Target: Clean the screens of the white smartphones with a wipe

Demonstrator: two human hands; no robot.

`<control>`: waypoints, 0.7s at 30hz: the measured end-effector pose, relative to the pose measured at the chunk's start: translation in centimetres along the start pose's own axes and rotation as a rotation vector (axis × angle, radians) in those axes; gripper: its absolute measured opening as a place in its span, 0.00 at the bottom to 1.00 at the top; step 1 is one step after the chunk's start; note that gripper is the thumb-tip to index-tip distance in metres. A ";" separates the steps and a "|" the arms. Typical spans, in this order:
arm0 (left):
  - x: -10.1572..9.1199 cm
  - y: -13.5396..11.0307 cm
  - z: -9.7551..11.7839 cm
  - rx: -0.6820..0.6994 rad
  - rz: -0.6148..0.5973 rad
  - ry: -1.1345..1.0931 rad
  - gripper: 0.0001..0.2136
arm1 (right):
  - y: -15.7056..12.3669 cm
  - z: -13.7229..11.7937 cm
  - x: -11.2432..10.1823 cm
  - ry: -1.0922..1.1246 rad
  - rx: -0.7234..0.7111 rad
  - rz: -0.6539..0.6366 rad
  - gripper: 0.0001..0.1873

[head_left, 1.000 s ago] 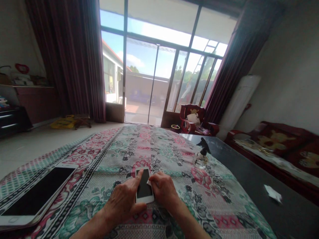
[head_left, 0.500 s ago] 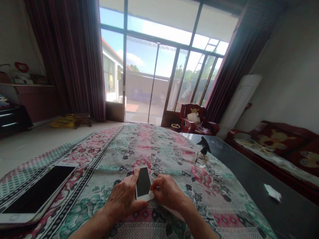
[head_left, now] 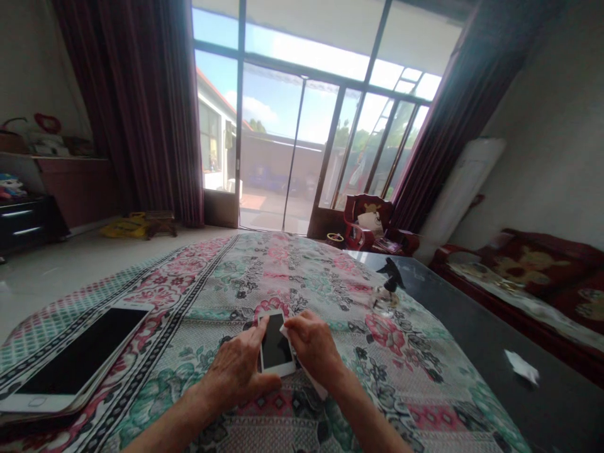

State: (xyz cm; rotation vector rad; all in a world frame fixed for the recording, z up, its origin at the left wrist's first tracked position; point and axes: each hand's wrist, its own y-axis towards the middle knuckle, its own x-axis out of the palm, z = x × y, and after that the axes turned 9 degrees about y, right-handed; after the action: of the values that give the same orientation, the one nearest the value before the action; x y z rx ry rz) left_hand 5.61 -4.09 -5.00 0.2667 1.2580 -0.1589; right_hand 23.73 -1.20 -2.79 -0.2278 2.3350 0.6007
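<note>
A small white smartphone (head_left: 274, 345) with a dark screen lies on the flowered cloth (head_left: 202, 340). My left hand (head_left: 236, 366) grips it from the left, fingers along its left edge and thumb by the bottom corner. My right hand (head_left: 313, 345) is closed in a pinch on a white tissue (head_left: 316, 384). One end of the tissue pokes out at the fingertips against the phone's right edge, and the rest hangs below the palm. Part of the tissue is hidden by the hand.
To the left, a larger white device with a black screen (head_left: 80, 360) rests on a case or cover. A clear spray bottle with a black trigger head (head_left: 391, 277) stands at the right. Crumpled white paper (head_left: 521, 367) lies on the dark tabletop (head_left: 476, 333).
My right hand has slid up along the phone's right edge with the tissue, from the bottom corner towards the top. My left hand keeps its hold. The view has shifted slightly.
</note>
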 end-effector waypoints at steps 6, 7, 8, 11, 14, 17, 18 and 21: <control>0.2 -0.1 0.1 -0.002 0.002 -0.008 0.43 | 0.3 -0.7 1.3 -0.165 -0.098 -0.168 0.12; 0.1 -0.1 0.2 -0.003 0.002 -0.011 0.42 | 0.3 -0.7 0.9 -0.165 -0.096 -0.201 0.13; 0.0 -0.1 0.3 -0.005 0.002 -0.013 0.42 | 0.2 -0.7 0.4 -0.160 -0.090 -0.232 0.13; -0.3 0.0 0.4 -0.008 0.004 -0.014 0.42 | -0.3 -0.7 -1.5 -0.188 -0.044 -0.341 0.13; -0.2 0.1 0.4 -0.021 0.004 -0.019 0.43 | -0.6 -0.7 -2.4 -0.252 -0.013 -0.384 0.13; -0.1 0.1 0.3 -0.027 0.004 -0.036 0.43 | -0.7 -1.0 -1.8 -0.260 -0.047 -0.297 0.13; -0.1 0.1 0.3 -0.021 0.005 -0.041 0.43 | -0.6 -1.1 -1.3 -0.251 -0.065 -0.269 0.14; -0.1 0.0 0.3 -0.003 0.009 -0.042 0.42 | -0.5 -1.0 -0.2 -0.245 -0.075 -0.219 0.13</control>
State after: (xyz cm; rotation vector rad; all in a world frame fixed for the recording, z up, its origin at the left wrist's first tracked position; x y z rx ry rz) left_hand 5.88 -4.14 -4.83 0.2651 1.2151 -0.1539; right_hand 23.49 -2.12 -2.20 -0.4149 2.0215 0.5728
